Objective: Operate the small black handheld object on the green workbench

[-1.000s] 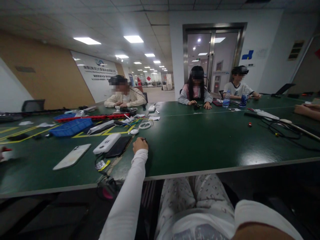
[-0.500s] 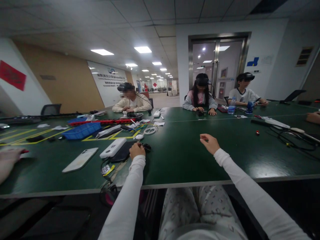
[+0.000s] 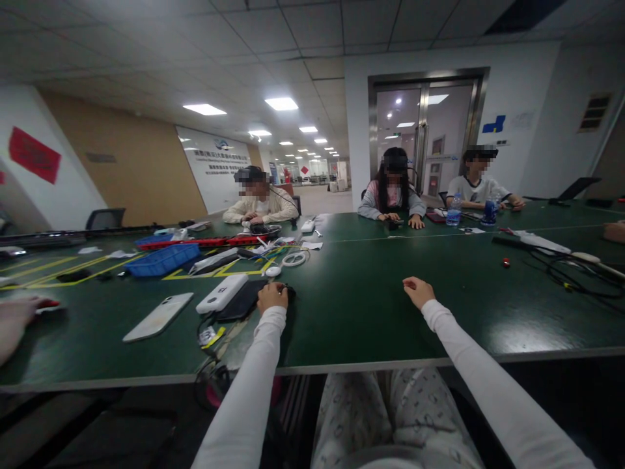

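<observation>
I sit at a large dark green table (image 3: 361, 312). My left hand (image 3: 272, 298) rests on it with fingers curled over a small black object (image 3: 290, 293) whose shape I cannot make out. Just left of that hand lie a black tablet (image 3: 239, 301) and a white power bank (image 3: 222, 293). My right hand (image 3: 417, 291) lies on bare table, fingers closed around a small red thing (image 3: 409, 284) at its fingertips.
A white phone (image 3: 159, 316), cables (image 3: 211, 335) at the near edge, a blue tray (image 3: 163, 258), red bars (image 3: 195, 242) and a white ring (image 3: 293, 258) lie left. Three people sit across. Another person's hand (image 3: 14, 319) rests far left. Cables and a red ball (image 3: 506, 262) lie right.
My right arm came up from below the table edge and its hand has settled onto the tabletop. The view tilted up slightly. My left hand stayed where it was.
</observation>
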Demonstrator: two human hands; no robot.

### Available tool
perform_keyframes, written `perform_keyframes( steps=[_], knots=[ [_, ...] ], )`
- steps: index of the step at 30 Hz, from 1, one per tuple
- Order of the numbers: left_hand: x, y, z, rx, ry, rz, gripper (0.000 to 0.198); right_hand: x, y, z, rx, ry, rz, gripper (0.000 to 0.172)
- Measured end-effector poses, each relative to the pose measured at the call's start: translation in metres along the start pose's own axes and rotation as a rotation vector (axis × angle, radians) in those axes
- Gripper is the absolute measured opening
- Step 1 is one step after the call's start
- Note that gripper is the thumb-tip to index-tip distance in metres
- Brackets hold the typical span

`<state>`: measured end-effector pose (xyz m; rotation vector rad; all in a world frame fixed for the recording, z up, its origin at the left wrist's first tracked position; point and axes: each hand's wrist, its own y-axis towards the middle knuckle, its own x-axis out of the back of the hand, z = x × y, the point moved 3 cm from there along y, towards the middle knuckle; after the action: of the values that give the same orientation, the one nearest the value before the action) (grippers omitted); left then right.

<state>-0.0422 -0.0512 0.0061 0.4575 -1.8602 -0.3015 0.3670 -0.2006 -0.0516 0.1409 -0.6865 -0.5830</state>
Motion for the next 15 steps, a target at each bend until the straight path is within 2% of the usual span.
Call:
perform_keyframes(
  steps=[6,15],
  knots=[
    [-0.0043,0.0025,0.0010,-0.022,0.015,-0.001,0.024,0.0048,-0.0067,0.0111,0.021,0.008,0.006,0.021],
    [-0.0082,0.0064,0.0019,-0.040,0.034,0.046,0.024,0.0013,-0.0033,0.0053,0.011,-0.016,0.061,0.023]
  ],
)
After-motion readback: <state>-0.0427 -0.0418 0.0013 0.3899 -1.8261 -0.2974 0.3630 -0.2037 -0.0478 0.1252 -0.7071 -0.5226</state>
